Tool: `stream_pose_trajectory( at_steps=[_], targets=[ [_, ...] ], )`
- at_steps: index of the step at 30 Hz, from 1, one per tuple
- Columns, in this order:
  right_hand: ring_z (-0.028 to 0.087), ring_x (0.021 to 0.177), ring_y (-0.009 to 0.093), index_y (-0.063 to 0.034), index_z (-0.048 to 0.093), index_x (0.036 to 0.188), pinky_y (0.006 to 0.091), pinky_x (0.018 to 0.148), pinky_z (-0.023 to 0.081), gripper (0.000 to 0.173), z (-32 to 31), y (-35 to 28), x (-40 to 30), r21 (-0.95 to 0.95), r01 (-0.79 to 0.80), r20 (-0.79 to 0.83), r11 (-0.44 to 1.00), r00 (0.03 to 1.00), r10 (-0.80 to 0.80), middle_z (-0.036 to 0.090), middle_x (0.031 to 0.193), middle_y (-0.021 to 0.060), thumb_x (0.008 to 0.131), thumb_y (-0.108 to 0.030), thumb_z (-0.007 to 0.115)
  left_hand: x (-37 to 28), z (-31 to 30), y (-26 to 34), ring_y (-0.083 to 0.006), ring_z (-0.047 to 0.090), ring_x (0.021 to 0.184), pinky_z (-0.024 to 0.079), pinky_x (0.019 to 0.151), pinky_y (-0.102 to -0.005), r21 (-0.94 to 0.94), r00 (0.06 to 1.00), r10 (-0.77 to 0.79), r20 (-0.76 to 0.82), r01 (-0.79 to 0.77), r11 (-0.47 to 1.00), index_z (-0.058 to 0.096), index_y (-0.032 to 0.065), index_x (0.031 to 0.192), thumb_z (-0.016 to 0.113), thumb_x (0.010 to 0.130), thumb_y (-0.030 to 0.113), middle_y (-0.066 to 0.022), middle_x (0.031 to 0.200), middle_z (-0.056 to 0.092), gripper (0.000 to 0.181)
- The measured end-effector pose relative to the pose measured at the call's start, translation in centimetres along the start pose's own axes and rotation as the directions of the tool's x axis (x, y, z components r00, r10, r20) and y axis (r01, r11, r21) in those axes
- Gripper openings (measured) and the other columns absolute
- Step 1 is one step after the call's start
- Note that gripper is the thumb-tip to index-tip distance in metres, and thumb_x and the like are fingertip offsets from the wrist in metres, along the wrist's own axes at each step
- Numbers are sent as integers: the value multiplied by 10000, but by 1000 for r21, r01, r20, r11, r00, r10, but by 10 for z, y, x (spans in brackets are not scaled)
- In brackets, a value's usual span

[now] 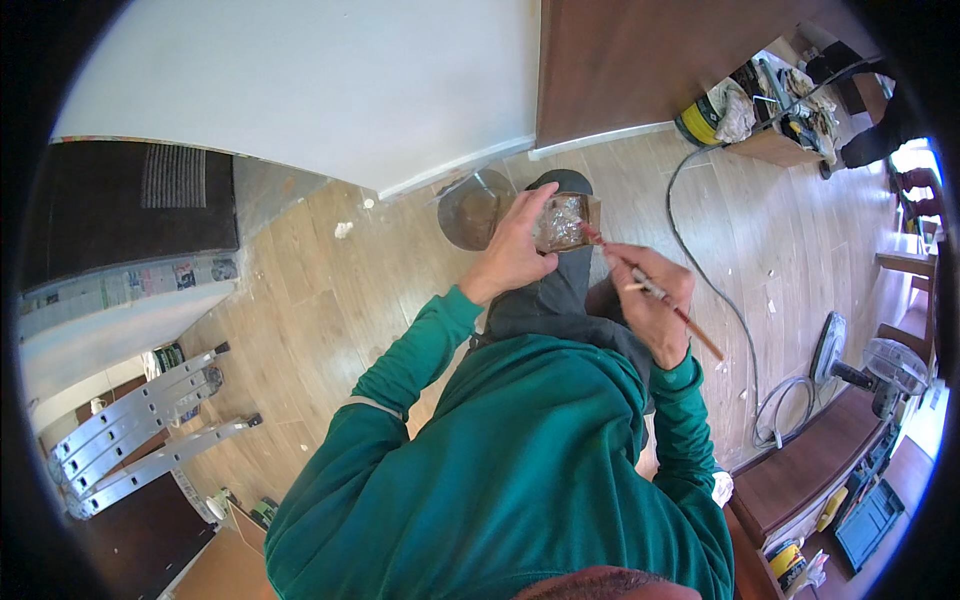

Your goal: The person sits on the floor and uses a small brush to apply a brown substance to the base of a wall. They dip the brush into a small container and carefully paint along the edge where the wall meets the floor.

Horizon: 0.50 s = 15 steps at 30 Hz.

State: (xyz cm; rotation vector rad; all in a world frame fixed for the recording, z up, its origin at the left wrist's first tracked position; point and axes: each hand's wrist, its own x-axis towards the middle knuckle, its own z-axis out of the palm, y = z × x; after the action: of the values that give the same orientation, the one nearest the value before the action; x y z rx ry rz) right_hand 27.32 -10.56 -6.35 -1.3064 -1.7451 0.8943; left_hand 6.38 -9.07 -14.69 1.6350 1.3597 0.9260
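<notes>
In the head view, my left hand (pixel 517 244) grips the left side of a small open container (pixel 564 223) with a shiny, clear-looking lining or content, above my dark-trousered knee. My right hand (pixel 651 296) holds a thin brush (pixel 697 334) with a wooden handle; its reddish tip reaches into the container at the right side. Whether the tip touches the bottom cannot be told. Just left of my left hand, a round, brownish transparent-looking disc or lid (pixel 472 210) is near the floor by the wall corner.
A black cable (pixel 701 247) curves over the wood-look floor at right, near a standing fan (pixel 892 367). Aluminium ladders (pixel 142 412) lie at left. A yellow-black bucket (pixel 699 121) and a tool-laden box (pixel 780 142) stand at upper right, beside a person's dark-clad leg (pixel 870 142).
</notes>
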Motion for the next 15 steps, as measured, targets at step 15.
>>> stream_pose_trajectory(
  at_steps=[15],
  targets=[
    [680, 619, 224, 2, 724, 911, 305, 573, 506, 99, -12, 7, -3, -41, -61, -17, 997, 998, 60, 667, 699, 157, 834, -56, 697, 0, 2, -3, -370, 498, 1258, 401, 1069, -387, 13, 1000, -5, -25, 5, 1000, 405, 48, 1436, 735, 641, 35, -202, 1325, 514, 861]
  ],
)
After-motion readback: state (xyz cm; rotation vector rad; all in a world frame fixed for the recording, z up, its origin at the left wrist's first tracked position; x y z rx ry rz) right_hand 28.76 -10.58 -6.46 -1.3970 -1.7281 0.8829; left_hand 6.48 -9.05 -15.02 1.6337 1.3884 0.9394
